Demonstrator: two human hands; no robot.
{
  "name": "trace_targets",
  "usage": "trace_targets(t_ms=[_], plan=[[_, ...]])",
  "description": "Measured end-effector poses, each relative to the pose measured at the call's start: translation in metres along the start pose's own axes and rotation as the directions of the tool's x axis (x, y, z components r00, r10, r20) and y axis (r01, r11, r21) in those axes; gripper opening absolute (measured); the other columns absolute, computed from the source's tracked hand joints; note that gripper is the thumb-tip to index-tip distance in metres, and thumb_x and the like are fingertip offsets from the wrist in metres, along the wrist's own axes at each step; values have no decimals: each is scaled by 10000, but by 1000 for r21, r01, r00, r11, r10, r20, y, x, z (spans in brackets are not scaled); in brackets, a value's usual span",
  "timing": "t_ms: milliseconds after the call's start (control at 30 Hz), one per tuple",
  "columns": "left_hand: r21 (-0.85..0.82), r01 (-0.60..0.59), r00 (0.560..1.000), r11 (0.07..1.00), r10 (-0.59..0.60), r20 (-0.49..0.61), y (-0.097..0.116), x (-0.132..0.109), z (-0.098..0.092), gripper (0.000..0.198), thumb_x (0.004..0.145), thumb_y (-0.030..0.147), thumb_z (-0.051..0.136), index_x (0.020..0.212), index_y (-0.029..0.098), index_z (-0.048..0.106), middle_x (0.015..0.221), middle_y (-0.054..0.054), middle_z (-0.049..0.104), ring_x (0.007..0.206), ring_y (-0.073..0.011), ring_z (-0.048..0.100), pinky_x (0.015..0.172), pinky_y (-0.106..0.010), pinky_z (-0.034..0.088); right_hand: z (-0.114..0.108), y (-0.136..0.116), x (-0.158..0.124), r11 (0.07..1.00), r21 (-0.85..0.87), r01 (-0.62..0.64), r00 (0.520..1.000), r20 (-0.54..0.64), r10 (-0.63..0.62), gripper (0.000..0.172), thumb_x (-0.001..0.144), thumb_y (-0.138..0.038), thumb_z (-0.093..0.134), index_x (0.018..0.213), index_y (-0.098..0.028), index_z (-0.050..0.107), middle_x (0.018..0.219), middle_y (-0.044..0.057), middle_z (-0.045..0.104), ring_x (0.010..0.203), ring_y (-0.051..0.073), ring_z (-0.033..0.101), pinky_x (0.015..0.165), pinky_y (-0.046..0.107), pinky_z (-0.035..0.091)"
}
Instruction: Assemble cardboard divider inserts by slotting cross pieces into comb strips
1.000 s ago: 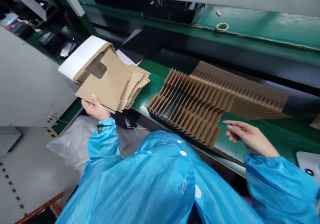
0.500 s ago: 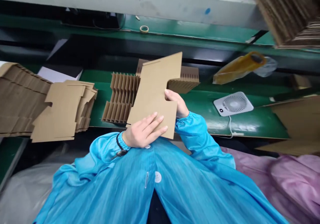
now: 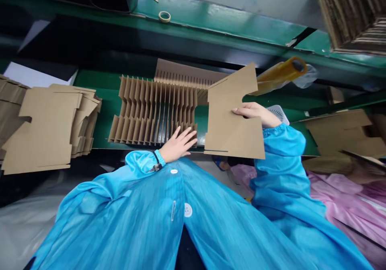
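A long green workbench (image 3: 105, 113) crosses the view, bearing at its middle a row of upright cardboard dividers (image 3: 144, 109); a sideways knock could make these thin walls lean or buckle. At left is an unevenly fanned pile of loose notched sheets (image 3: 48, 129), which appears to jut past the bench's near edge, so a brushing sleeve might tip some off. Right of the row, apart from it, one notched sheet (image 3: 230, 129) is held up at a tilt; supported at one side only, it could swing, and its corners might catch the end divider. The left hand (image 3: 177, 145), fingers spread and gripping nothing, lies over the row's near right end, where hard pressure might crush edges. The right hand (image 3: 257, 114) pinches the raised sheet at its notch. Smallest are that sheet's slits (image 3: 215, 151), which could tear if forced.
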State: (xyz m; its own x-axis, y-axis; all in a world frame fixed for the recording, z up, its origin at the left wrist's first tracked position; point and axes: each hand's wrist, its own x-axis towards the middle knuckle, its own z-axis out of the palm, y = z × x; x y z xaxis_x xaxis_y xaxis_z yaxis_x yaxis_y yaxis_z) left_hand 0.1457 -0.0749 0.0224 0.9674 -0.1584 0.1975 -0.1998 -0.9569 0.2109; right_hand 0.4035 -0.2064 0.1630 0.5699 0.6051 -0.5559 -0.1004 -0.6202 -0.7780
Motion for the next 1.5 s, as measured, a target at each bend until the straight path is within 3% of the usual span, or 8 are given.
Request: trace_targets(t_ms=[133, 333, 533, 833, 967, 1133, 1233, 1500], plan=[[18, 42, 997, 999, -43, 61, -7, -2, 15, 598, 883, 310, 713, 1417, 140, 503, 1516, -208, 428, 1459, -347, 334, 1165, -610, 287, 3, -12, 13, 995, -100, 26, 996, 82, -18, 188, 693, -300, 809, 679, -164, 681, 674, 68, 693, 543, 171, 619, 490, 277, 484], [35, 35, 998, 999, -37, 48, -6, -2, 15, 555, 910, 279, 676, 1420, 146, 502, 1515, -191, 436, 1457, -332, 344, 1169, -596, 295, 15, -25, 36, 979, -178, 97, 987, 143, -71, 154, 716, -299, 771, 678, -165, 705, 678, 68, 703, 573, 195, 643, 518, 301, 508], [53, 23, 999, 998, -25, 44, -6, -2, 13, 525, 927, 274, 651, 1410, 122, 511, 1512, -189, 440, 1446, -353, 358, 1155, -614, 316, 24, -26, 61, 855, -466, 227, 974, 129, -188, 226, 725, -359, 780, 649, -168, 685, 550, 55, 626, 593, 227, 641, 525, 314, 507], [-1, 36, 996, 999, -36, 80, -6, -1, 9, 531, 932, 212, 631, 1432, 114, 481, 1529, -207, 404, 1460, -365, 322, 1153, -648, 295, 58, -27, 66, 691, -722, 43, 980, 164, 110, 337, 906, -219, 525, 575, -155, 530, 441, -9, 485, 386, 71, 436, 405, 180, 290], [-20, 54, 993, 998, -52, 109, -5, 0, 6, 512, 943, 192, 600, 1436, 123, 480, 1539, -196, 388, 1467, -355, 310, 1160, -647, 289, 71, -19, 67, 674, -738, 22, 971, 176, 161, 329, 895, -167, 490, 567, -143, 514, 449, 6, 507, 377, 56, 429, 396, 173, 266], [-20, 62, 991, 998, -60, 118, -4, 0, 5, 537, 930, 187, 614, 1444, 130, 472, 1550, -195, 368, 1474, -352, 294, 1164, -650, 280, 82, 0, 72, 738, -675, 11, 980, 154, 126, 297, 845, -93, 489, 560, -177, 510, 410, 2, 478, 391, 111, 447, 418, 212, 378], [-6, 59, 991, 998, -58, 119, -5, 0, 5, 534, 932, 206, 621, 1439, 125, 477, 1547, -198, 373, 1473, -356, 295, 1164, -648, 282, 86, 8, 73, 758, -652, 9, 985, 135, 104, 299, 837, -70, 473, 562, -181, 507, 409, 1, 476, 389, 112, 447, 404, 210, 376], [21, 50, 991, 999, -52, 123, -5, -1, 6, 536, 929, 218, 634, 1434, 120, 481, 1537, -203, 387, 1467, -362, 304, 1157, -646, 295, 74, 9, 78, 817, -573, 59, 984, 171, 49, 252, 824, -120, 518, 580, -180, 501, 417, 1, 475, 365, 100, 424, 374, 206, 380]])
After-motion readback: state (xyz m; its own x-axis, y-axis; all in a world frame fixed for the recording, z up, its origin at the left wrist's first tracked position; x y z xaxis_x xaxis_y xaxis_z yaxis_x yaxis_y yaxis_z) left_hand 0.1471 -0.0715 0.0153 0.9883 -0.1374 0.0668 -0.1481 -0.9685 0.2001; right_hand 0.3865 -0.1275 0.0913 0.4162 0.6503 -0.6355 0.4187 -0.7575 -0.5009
